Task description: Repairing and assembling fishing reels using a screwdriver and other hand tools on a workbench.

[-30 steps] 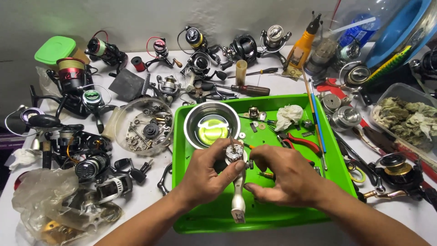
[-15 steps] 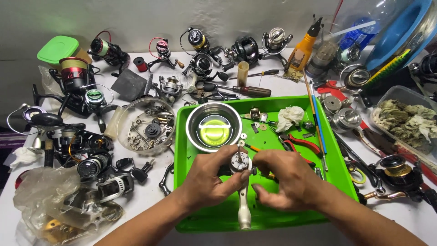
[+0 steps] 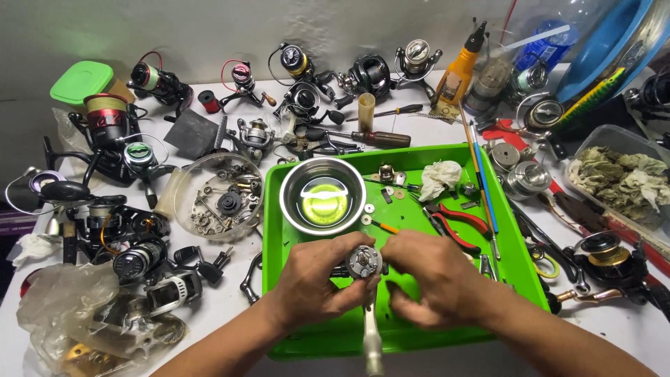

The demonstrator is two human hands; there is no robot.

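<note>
A white worktable (image 3: 230, 307) crowded with fishing reels carries a bright green rectangular plastic tray (image 3: 520, 279) at its middle, and the work sits over the tray's near half. In the tray's far left part stands a round stainless-steel bowl (image 3: 322, 195) with a little yellowish liquid in it; left of the tray, on the table, a clear round plastic dish (image 3: 218, 197) holds screws, gears and other small removed parts. Red-handled pliers (image 3: 457, 225) lie in the tray just right of the hands, with a crumpled white tissue (image 3: 440, 176) farther back. The left hand (image 3: 312, 277) curls around the left side of a small silver-grey fishing reel body (image 3: 363, 261), thumb and fingers pinching it, while the right hand (image 3: 430, 275) closes on its right side with fingers bent; what its fingertips grip is hidden. The reel's long pale handle (image 3: 372, 336) hangs toward the near edge. Judging by the loose washers (image 3: 366, 213) and parts lying about, the reel is partly stripped, with its open face showing inner works, and much servicing seems left.
</note>
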